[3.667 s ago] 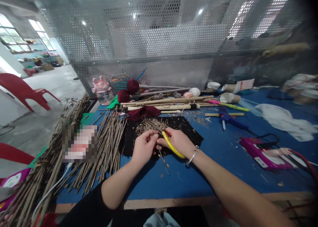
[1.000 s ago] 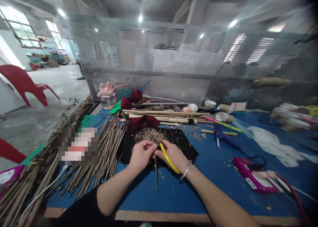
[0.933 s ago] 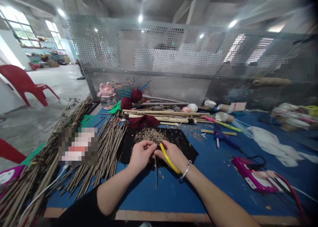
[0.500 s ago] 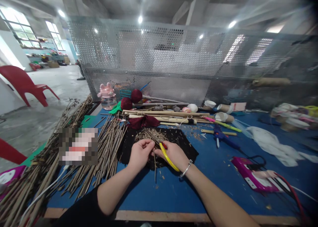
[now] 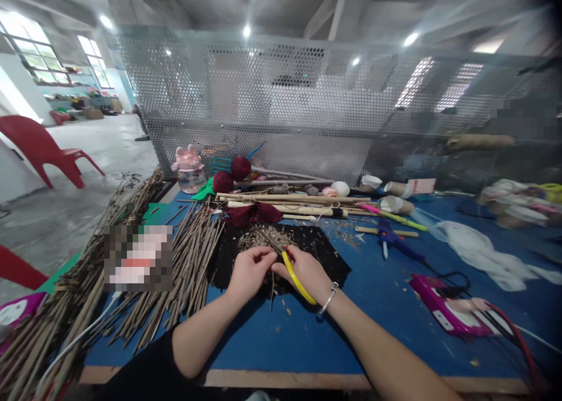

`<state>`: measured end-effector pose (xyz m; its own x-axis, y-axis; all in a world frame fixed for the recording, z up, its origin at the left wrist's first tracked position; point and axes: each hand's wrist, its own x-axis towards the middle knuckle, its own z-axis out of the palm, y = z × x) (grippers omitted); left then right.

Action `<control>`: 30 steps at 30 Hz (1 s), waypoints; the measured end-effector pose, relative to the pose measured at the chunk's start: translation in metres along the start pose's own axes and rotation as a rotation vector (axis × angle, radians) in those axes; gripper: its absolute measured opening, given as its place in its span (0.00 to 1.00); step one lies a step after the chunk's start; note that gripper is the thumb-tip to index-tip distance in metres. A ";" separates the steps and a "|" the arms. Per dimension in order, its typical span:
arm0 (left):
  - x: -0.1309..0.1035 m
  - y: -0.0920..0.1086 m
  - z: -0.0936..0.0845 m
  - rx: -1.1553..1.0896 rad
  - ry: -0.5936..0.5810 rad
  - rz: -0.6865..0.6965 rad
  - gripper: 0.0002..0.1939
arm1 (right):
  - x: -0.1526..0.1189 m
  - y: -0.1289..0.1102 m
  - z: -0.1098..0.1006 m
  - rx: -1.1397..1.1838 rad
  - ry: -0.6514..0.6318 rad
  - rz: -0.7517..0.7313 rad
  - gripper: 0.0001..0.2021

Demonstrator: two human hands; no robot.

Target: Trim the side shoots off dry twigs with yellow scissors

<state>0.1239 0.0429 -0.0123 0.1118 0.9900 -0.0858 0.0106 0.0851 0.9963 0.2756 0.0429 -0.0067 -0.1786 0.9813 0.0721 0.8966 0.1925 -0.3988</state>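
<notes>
My right hand is closed around yellow-handled scissors, whose dark blades point away to the upper left over a heap of short plant cuttings. Beside it, fingertips nearly meeting the right hand's, my left hand pinches a thin twig; its lower end hangs below the fingers, and the pinched part is hidden. Both hands are above a black cloth on which the cuttings lie. A dark red cloth bow rests just behind the heap.
A bundle of dry sticks fans out left of the cloth on the blue tabletop. Bamboo rods lie behind, near a pink-lidded bottle. To the right are a blue glue gun, a plastic bag and a magenta box with cables.
The hanging end of the twig has shifted slightly left and looks shorter below the fingers. My hands and the scissors have barely moved.
</notes>
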 end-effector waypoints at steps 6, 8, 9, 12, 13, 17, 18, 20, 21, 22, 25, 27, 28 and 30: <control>0.000 0.000 0.001 0.024 0.001 -0.012 0.16 | 0.000 -0.001 -0.004 0.014 -0.031 0.035 0.20; -0.001 0.000 0.001 0.017 0.001 -0.018 0.16 | 0.001 0.000 -0.003 0.006 -0.045 0.050 0.20; -0.001 0.000 0.001 0.013 0.002 -0.022 0.16 | 0.001 0.001 -0.003 0.003 -0.049 0.056 0.21; -0.001 0.001 0.001 0.002 0.004 -0.025 0.16 | 0.004 0.003 -0.001 -0.004 -0.055 0.067 0.21; -0.001 0.002 0.001 -0.003 0.003 -0.023 0.16 | 0.004 0.003 -0.001 -0.010 -0.054 0.068 0.21; 0.000 0.003 0.000 -0.052 0.006 -0.003 0.18 | 0.005 0.004 -0.001 -0.074 -0.033 0.067 0.21; 0.000 0.003 0.000 -0.068 0.005 0.002 0.18 | 0.005 0.004 -0.001 -0.089 -0.026 0.066 0.21; 0.001 0.001 0.000 -0.101 -0.006 0.005 0.18 | 0.004 0.005 -0.001 -0.096 -0.019 0.064 0.21; 0.001 0.001 0.000 -0.115 -0.016 0.005 0.17 | 0.003 0.004 -0.001 -0.087 -0.021 0.060 0.22; 0.001 0.000 0.000 -0.124 -0.026 0.004 0.17 | 0.003 0.004 -0.001 -0.072 -0.025 0.051 0.22; 0.001 0.000 0.000 -0.106 -0.054 0.006 0.16 | 0.001 0.004 -0.002 -0.026 -0.035 0.008 0.24; 0.000 0.001 0.001 -0.076 -0.069 0.017 0.17 | 0.001 0.003 -0.002 -0.013 -0.034 -0.011 0.23; 0.000 0.002 0.001 -0.064 -0.075 0.024 0.17 | 0.001 0.002 -0.003 -0.016 -0.035 -0.010 0.23; -0.002 0.003 0.002 -0.051 -0.077 0.028 0.17 | 0.001 0.002 -0.003 -0.024 -0.033 0.003 0.20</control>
<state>0.1255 0.0414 -0.0092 0.1874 0.9807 -0.0557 -0.0435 0.0649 0.9969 0.2783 0.0445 -0.0044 -0.1886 0.9812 0.0400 0.9066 0.1896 -0.3770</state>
